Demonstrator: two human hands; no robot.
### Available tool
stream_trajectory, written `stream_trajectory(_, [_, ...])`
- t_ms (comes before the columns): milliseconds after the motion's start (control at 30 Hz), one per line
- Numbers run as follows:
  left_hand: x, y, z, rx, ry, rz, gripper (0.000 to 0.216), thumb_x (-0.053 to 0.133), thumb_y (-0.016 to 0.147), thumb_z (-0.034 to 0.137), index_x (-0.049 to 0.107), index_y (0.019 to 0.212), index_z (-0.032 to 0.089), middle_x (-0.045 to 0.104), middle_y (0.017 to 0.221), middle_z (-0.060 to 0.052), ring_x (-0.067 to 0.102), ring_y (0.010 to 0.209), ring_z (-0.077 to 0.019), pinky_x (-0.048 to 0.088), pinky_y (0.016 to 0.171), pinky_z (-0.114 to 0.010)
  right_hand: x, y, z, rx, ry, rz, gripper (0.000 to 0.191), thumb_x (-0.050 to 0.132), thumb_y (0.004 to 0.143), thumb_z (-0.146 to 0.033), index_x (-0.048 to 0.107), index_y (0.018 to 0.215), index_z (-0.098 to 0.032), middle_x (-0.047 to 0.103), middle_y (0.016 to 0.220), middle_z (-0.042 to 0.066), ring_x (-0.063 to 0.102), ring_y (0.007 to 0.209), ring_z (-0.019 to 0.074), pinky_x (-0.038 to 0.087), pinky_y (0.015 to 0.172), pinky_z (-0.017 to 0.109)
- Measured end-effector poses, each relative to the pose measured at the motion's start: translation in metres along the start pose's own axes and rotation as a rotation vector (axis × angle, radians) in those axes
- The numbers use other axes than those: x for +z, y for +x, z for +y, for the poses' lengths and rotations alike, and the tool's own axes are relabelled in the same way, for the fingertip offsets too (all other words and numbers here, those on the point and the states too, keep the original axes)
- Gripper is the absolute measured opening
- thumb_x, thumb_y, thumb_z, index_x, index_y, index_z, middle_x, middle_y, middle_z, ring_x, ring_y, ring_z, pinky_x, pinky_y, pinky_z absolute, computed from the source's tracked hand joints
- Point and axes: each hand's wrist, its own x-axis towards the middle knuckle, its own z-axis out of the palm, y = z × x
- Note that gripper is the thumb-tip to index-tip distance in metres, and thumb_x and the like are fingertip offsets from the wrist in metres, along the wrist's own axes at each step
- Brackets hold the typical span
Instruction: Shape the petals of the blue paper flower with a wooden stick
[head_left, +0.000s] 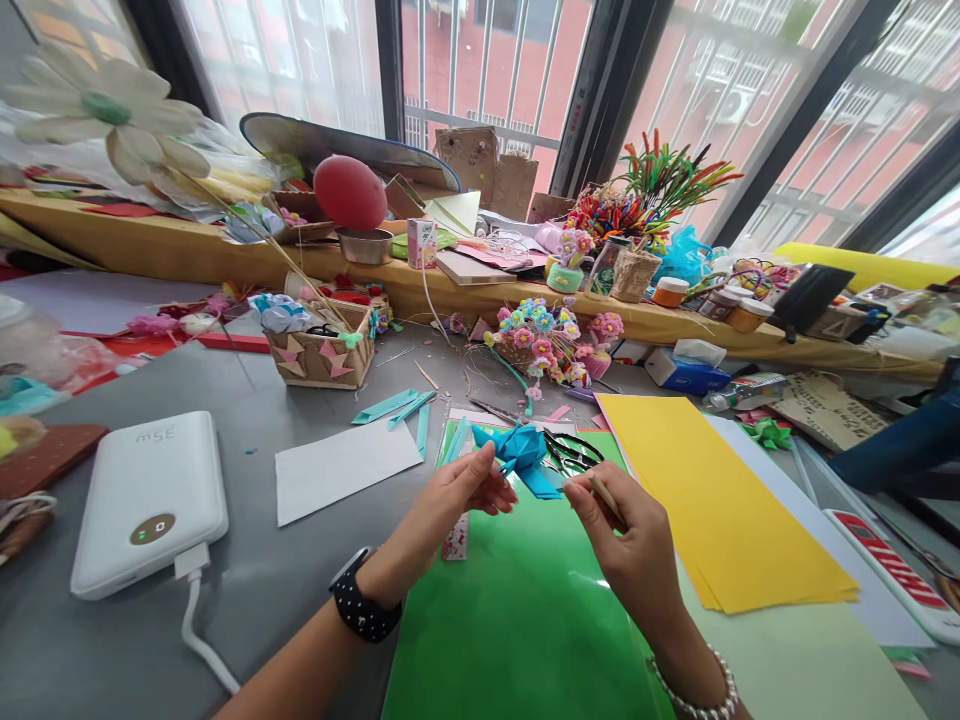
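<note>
My left hand (463,492) is closed in a pinch on a blue folded-paper flower (523,452), held just above a green sheet (517,610). My right hand (624,535) is closed around a thin wooden stick (604,493), whose tip points toward the flower. The two hands are a few centimetres apart. Black scissors (571,452) lie on the table right behind the flower. A black watch sits on my left wrist and a bead bracelet on my right.
A yellow paper stack (712,500) lies to the right, a white sheet (341,468) and a white power bank (148,500) with cable to the left. A cardboard box (322,350), paper flower bouquets (547,340) and craft clutter line the wooden ledge (187,250) behind.
</note>
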Motion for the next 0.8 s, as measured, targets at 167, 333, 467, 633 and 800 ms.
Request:
stream_trajectory(167, [0.007,-0.008,-0.004,0.38,0.579,0.084,0.042,0.033,0.088,0.044,0.056,0.068,0.016,0.063,0.067,-0.004,0.059,0.064,-0.0155,0.045,0.063,-0.027,0.0,-0.002,0.001,0.018,-0.042,0.129,0.02,0.051,0.084,-0.026,0.05,0.065,-0.018,0.039,0.054,-0.005,0.036,0.047,0.009,0.03,0.044,0.021])
stream_trajectory(333, [0.012,-0.017,-0.017,0.858,0.9,0.195,0.019,0.049,0.085,0.027,0.048,0.102,0.019,0.066,0.073,0.0,0.062,0.065,-0.013,0.047,0.064,-0.025,0.005,-0.005,-0.001,-0.025,-0.013,0.072,0.02,0.049,0.084,-0.021,0.048,0.065,-0.019,0.039,0.056,-0.005,0.035,0.049,0.0093,0.03,0.046,0.021])
stream_trajectory(467, [0.012,-0.018,-0.017,0.947,0.897,0.304,0.016,0.05,0.085,0.024,0.045,0.101,0.02,0.065,0.07,0.002,0.061,0.06,-0.0102,0.047,0.06,-0.021,0.01,-0.007,-0.002,-0.074,0.057,-0.026,0.019,0.048,0.084,-0.019,0.047,0.066,-0.019,0.039,0.058,-0.004,0.036,0.051,0.0098,0.029,0.047,0.022])
stream_trajectory(633, [0.01,-0.017,-0.011,0.951,0.971,0.316,0.01,0.049,0.085,0.021,0.052,0.095,0.019,0.063,0.067,0.002,0.059,0.056,-0.01,0.045,0.056,-0.02,0.012,-0.008,-0.004,-0.08,0.089,-0.113,0.018,0.048,0.084,-0.019,0.048,0.066,-0.018,0.043,0.059,-0.003,0.038,0.052,0.0097,0.029,0.047,0.022])
stream_trajectory(800, [0.006,-0.015,-0.005,0.933,0.968,0.273,0.01,0.049,0.084,0.017,0.057,0.09,0.017,0.065,0.072,-0.001,0.06,0.062,-0.012,0.045,0.059,-0.021,0.009,-0.005,-0.003,-0.117,0.146,-0.147,0.021,0.048,0.085,-0.021,0.049,0.064,-0.018,0.046,0.058,-0.002,0.043,0.053,0.0105,0.033,0.048,0.022])
